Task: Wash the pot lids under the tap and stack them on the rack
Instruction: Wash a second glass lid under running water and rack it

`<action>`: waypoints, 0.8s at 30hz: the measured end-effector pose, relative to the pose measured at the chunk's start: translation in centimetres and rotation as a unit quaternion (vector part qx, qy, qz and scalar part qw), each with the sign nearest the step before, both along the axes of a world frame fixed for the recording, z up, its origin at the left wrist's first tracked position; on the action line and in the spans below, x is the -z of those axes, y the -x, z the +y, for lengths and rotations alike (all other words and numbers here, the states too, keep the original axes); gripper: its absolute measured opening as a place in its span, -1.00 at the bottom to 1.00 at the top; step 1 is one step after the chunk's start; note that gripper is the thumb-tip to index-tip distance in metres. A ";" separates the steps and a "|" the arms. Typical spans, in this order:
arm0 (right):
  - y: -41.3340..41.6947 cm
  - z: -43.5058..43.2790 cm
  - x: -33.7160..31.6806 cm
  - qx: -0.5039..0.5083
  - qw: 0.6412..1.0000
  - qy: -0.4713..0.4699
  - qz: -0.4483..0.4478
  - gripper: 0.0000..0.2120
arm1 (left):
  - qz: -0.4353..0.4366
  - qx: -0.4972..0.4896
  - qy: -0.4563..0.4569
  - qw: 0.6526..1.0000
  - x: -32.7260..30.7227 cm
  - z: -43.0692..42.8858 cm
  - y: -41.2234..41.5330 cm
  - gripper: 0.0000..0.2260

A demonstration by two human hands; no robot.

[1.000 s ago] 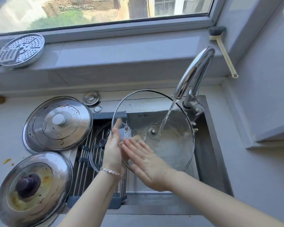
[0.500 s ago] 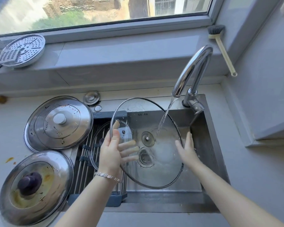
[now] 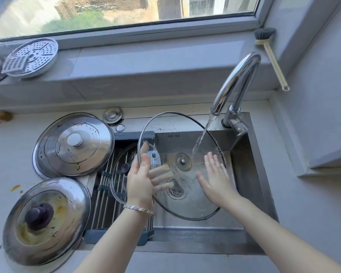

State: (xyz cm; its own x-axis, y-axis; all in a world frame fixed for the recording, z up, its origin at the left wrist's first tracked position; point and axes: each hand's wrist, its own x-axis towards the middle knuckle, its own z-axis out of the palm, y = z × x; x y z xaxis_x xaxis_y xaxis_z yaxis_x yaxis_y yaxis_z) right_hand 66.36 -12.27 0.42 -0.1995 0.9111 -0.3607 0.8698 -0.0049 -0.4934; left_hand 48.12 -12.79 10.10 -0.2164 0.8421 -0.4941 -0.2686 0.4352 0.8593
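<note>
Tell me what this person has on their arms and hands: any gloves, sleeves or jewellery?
No gloves and no sleeves in view: both forearms are bare. The left hand has a thin silver-coloured link bracelet at the wrist. The right hand shows no bracelet, and I see no rings on the fingers.

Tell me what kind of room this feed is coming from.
Most likely a home kitchen, at the sink under a window. A running tap pours onto a glass lid held by the left hand, and steel pot lids wait on the counter beside a drying rack.

Rack left in sink (under tap)
</note>
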 end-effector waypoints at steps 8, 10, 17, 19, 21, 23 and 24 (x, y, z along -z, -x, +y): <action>-4.1 3.2 -1.3 0.440 0.796 0.147 0.389 -0.67 | -0.116 -0.012 0.047 0.992 1.8 -0.6 1.3 -0.78; -4.7 3.3 -2.1 0.432 0.781 0.165 0.421 -0.80 | -0.154 -0.015 0.091 0.984 3.4 -1.0 1.1 -0.75; -7.6 3.9 -3.7 0.374 0.881 0.040 0.288 -0.82 | -0.168 -0.008 0.297 0.940 8.3 -2.0 -1.1 -0.75; -7.6 4.1 -4.7 0.344 0.895 -0.006 0.285 -0.84 | -0.187 -0.007 0.334 0.924 8.7 -1.8 -2.0 -0.66; -7.4 4.1 -5.4 0.316 0.900 -0.041 0.298 -0.83 | -0.204 -0.010 0.344 0.917 8.8 -1.5 -2.7 -0.60; -7.4 3.9 -5.4 0.317 0.886 -0.054 0.333 -0.86 | -0.211 -0.027 0.320 0.923 8.6 -1.0 -2.8 -0.60; -7.5 3.8 -5.0 0.329 0.874 -0.053 0.355 -0.86 | -0.207 -0.037 0.301 0.930 8.3 -0.8 -2.6 -0.63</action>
State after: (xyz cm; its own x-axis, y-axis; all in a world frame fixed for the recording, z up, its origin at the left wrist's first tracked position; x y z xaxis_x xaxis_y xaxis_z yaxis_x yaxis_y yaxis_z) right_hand 73.83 -8.50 5.39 0.2404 0.9335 -0.2660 0.1708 -0.3105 -0.9351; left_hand 50.75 -13.57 1.76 0.0519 0.3754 -0.9254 -0.5708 0.7715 0.2810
